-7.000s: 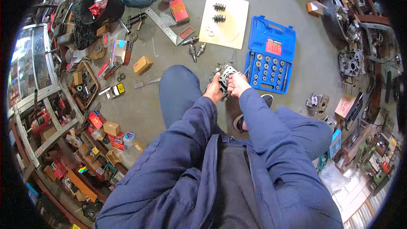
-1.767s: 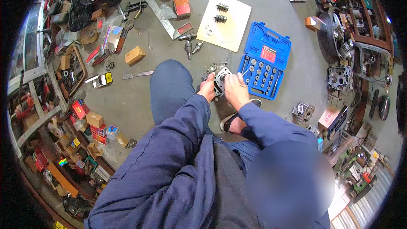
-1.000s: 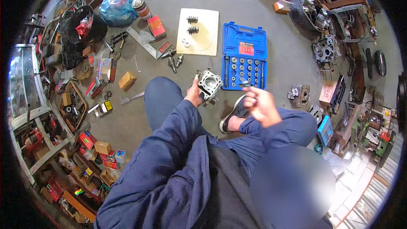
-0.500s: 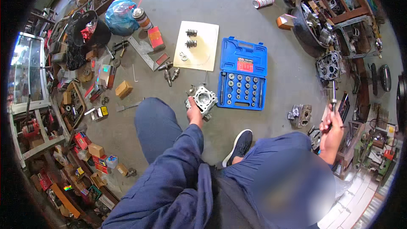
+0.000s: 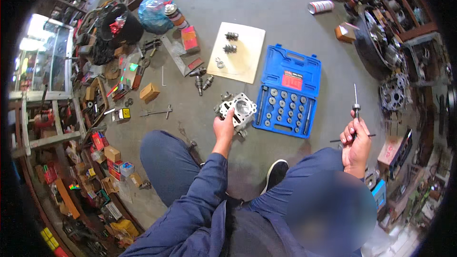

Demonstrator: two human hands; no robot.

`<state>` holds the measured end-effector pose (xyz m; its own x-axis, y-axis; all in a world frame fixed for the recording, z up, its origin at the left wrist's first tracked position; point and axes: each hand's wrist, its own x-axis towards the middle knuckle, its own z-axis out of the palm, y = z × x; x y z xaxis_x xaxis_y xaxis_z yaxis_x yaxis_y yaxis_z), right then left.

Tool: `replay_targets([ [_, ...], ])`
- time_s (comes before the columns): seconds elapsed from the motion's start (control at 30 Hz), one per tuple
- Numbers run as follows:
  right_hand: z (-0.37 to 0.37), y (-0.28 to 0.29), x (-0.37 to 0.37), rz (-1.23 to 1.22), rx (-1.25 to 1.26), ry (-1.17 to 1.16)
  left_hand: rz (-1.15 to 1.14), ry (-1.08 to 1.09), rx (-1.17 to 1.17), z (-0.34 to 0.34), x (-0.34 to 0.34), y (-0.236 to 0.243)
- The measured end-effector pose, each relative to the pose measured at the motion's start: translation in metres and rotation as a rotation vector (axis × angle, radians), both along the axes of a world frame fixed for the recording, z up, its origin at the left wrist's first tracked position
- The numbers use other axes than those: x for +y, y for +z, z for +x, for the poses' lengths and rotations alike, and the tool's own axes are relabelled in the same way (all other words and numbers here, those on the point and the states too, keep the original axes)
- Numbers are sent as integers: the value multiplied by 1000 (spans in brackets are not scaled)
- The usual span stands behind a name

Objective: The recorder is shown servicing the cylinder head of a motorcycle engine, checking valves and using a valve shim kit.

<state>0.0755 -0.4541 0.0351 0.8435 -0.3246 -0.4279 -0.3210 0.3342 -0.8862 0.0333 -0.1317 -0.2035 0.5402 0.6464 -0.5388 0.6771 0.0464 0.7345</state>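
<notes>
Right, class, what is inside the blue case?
In the blue case are rows of round metal pieces with a dark rod at each side, plus a red label in the lid. What lies under them is covered.

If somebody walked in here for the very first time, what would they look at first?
Probably the bright blue tool case, lying open right of centre with rows of round metal pieces inside. Just to its left, the left grip holds a silver engine cylinder head. Farther right, the right grip holds a T-handled tool, its thin tip pointing up the picture.

Navy jacket (image 5: 202, 188) (open), trousers (image 5: 166, 164); dark shirt (image 5: 252, 233)
</notes>
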Motion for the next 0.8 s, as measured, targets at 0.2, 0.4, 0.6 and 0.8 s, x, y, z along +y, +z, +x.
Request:
replay_targets([
  [0.2,0,-22,-21,22,16,67,-812,166,-301,-10,-20,137],
  [0.4,-12,-16,-26,-32,8,73,-1239,2,-536,-24,-26,252],
  [0.6,-29,19,26,-76,-94,255,-1261,-143,-546,-44,-27,279],
  [0.8,-40,27,86,20,-207,663,-1356,-137,-532,-58,-29,281],
])
